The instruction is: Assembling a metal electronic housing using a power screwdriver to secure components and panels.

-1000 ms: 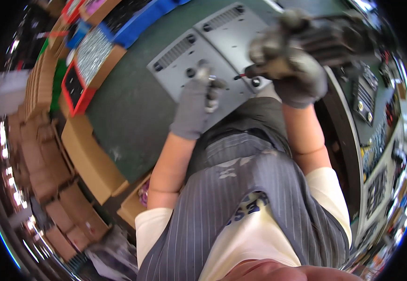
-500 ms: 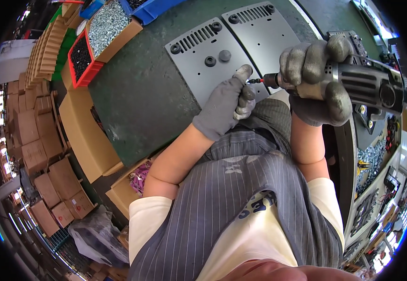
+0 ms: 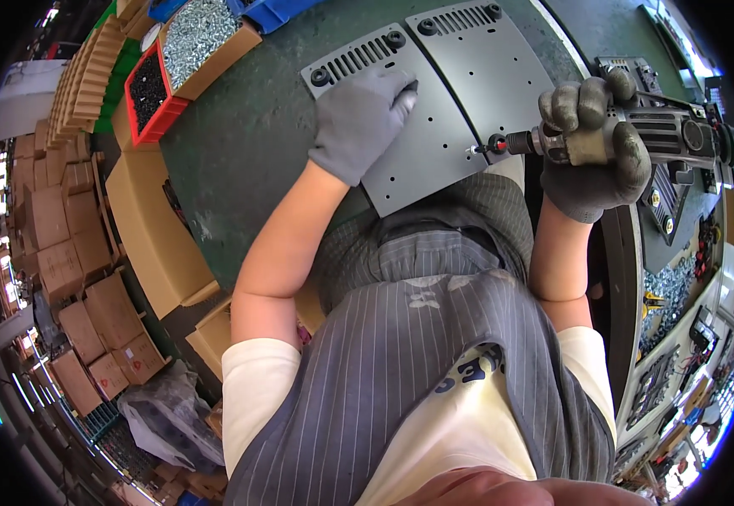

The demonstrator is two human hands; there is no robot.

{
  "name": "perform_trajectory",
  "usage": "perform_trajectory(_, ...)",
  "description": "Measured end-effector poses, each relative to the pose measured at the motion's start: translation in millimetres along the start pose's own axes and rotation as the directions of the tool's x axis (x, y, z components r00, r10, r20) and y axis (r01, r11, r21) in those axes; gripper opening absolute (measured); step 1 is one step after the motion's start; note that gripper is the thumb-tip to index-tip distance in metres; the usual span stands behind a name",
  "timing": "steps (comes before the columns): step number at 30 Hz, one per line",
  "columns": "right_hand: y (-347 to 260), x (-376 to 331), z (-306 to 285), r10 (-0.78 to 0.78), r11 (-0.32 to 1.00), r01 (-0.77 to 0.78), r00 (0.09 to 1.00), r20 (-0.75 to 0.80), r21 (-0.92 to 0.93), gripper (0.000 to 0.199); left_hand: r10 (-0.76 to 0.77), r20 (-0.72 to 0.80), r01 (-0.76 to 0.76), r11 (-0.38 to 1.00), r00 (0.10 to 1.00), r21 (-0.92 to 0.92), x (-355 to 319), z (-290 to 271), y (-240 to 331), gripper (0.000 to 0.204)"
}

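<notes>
"From my distant seat I looked through the head camera. What did you see of the hands?"

"The left hand [image 3: 363,120] lay over the left plate [image 3: 422,152], its fingers partly curled; if it held something underneath, I could not tell. The right hand [image 3: 595,183] was wrapped firmly around a power driver [image 3: 671,139]."

"And the plates?"

"They lay side by side on the green table [image 3: 223,169], the right plate [image 3: 485,72] partly behind the bit [image 3: 487,148]. A small bright piece [image 3: 473,150], maybe a screw, sat at its tip."

"What worried you?"

"In my judgement, a jerk of the driver could drop this piece, and a sideways slip could scratch the metal."

"Did anything stand in the way?"

"The left hand hid part of its plate. Farther left stood a red bin [image 3: 170,120] and an open carton [image 3: 228,57]."
</notes>
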State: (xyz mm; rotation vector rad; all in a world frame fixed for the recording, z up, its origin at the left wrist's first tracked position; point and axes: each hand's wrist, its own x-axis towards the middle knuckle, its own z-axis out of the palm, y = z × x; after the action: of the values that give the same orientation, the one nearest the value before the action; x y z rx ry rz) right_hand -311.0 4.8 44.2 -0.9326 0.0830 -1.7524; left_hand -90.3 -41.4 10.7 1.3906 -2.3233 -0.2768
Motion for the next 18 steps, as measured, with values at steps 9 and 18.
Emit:
perform_trajectory(9, -7.3, -14.2, 8.0, 0.057, 0.959, -0.086, 0.992, -0.113, -0.271, 0.047, -0.136, 0.201, 0.169, 0.973, 0.970, -0.156, -20.8, 4.5, 32.0, 0.036)
perform_trajectory(18, 8.4, -17.6, 12.2, -0.010, 0.919, -0.041, 0.992, -0.129, -0.391, 0.043, 0.046, 0.242, 0.006, 0.978, 0.969, -0.208, -37.1, 16.4, 52.6, 0.028)
